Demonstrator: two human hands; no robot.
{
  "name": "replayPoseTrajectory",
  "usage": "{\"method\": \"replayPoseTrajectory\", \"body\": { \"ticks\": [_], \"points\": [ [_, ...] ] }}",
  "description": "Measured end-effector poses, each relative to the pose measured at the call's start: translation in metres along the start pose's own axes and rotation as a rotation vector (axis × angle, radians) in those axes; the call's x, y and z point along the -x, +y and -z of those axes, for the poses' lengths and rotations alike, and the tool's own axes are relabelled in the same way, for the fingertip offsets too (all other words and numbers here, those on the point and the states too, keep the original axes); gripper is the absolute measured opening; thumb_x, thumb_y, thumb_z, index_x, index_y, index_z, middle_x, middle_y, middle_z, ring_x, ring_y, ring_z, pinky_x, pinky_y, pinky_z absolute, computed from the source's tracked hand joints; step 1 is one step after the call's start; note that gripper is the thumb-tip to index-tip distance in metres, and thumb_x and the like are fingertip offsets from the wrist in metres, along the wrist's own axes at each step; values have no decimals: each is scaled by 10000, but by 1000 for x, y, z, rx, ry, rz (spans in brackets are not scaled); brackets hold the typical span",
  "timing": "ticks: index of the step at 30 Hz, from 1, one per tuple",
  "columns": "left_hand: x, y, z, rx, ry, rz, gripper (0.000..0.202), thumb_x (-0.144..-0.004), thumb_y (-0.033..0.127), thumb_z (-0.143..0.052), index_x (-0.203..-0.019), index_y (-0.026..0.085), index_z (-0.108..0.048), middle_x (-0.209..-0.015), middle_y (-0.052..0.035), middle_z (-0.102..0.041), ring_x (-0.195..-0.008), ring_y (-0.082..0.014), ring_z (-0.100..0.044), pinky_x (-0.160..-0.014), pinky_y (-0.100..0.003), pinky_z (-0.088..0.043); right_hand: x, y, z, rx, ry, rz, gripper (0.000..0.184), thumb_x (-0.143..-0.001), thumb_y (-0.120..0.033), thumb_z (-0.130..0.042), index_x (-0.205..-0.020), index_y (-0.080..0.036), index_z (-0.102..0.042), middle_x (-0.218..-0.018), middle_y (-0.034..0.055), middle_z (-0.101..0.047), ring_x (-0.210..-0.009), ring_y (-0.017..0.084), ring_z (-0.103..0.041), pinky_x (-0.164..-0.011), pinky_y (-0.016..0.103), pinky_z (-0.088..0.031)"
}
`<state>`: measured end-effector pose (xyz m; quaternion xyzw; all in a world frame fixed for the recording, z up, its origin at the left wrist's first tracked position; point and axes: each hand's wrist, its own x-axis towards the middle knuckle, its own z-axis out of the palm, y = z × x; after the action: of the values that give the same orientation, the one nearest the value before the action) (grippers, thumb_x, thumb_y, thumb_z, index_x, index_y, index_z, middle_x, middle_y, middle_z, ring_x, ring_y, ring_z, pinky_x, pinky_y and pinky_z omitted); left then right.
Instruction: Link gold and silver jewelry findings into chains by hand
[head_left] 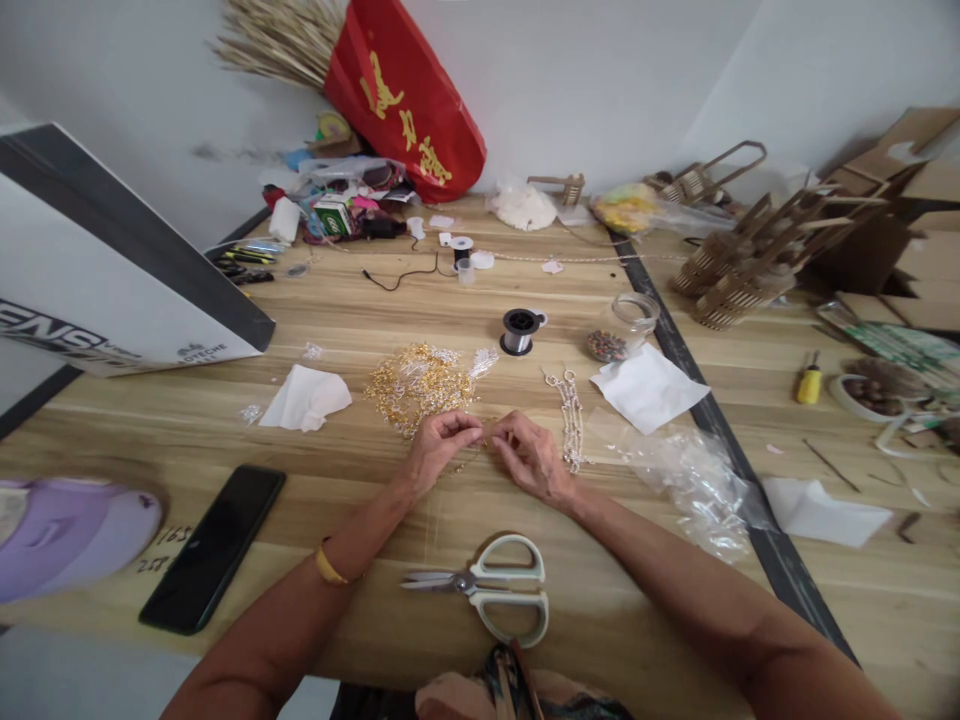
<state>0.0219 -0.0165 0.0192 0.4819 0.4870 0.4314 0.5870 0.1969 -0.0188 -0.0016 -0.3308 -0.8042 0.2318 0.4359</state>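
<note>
My left hand [442,447] and my right hand [527,452] meet over the middle of the table, thumbs and fingertips pinched together. Between them shows a thin gold beaded strand [484,442], mostly hidden by the fingers. Just beyond my left hand lies a tangled heap of gold and silver beaded strands [420,385], with a small clear-white bundle [484,362] at its edge. Silver beaded strands [571,420] are laid out to the right of my right hand. Scissors with pale handles [487,582] rest on the table between my forearms.
A wire spool [519,330] stands past the hands, near a glass jar of beads [619,328]. White paper [649,388] and clear plastic bags [701,480] lie on the right. On the left are a folded paper [306,397], a phone [214,550] and a large box [112,270].
</note>
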Motion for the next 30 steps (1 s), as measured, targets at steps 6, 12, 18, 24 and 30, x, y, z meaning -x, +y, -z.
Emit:
{"method": "replayPoseTrajectory", "body": {
  "ticks": [6, 12, 18, 24, 30],
  "points": [
    [-3, -7, 2, 86, -23, 23, 201, -637, 301, -738, -736, 137, -676, -639, -4, -654, -626, -119, -582, -681, -261, -468, -1, -2, 1, 1, 38, 10, 74, -909, -202, -454, -911, -202, -527, -757, 31, -540, -647, 136, -501, -584, 259, -433],
    [-2, -4, -1, 292, -38, 109, 219, -572, 261, -781, -706, 125, -672, -610, -4, -642, -598, -103, -573, -636, -247, -452, -1, -2, 2, 2, 46, 24, 68, -905, -186, -456, -922, -202, -520, -772, 35, -544, -660, 139, -500, -585, 265, -432],
    [-1, -4, -3, 382, -67, 169, 230, -542, 242, -806, -699, 124, -685, -617, -16, -656, -588, -104, -589, -615, -245, -461, 0, -2, 2, 12, 48, 67, 73, -901, -165, -457, -929, -204, -511, -776, 37, -553, -690, 145, -519, -611, 273, -448],
    [-1, -4, -4, 421, -65, 213, 243, -518, 229, -821, -683, 109, -688, -618, -20, -659, -588, -104, -595, -612, -232, -466, 0, -1, 2, 27, 45, 101, 79, -892, -140, -462, -932, -196, -501, -774, 36, -553, -715, 146, -523, -626, 266, -452],
    [-1, -6, -4, 448, -100, 220, 224, -550, 211, -809, -698, 93, -689, -615, -29, -658, -592, -101, -595, -613, -221, -458, 1, -2, 2, 22, 46, 116, 80, -885, -124, -473, -927, -189, -495, -788, 39, -555, -723, 142, -519, -623, 257, -450]
  ]
}}
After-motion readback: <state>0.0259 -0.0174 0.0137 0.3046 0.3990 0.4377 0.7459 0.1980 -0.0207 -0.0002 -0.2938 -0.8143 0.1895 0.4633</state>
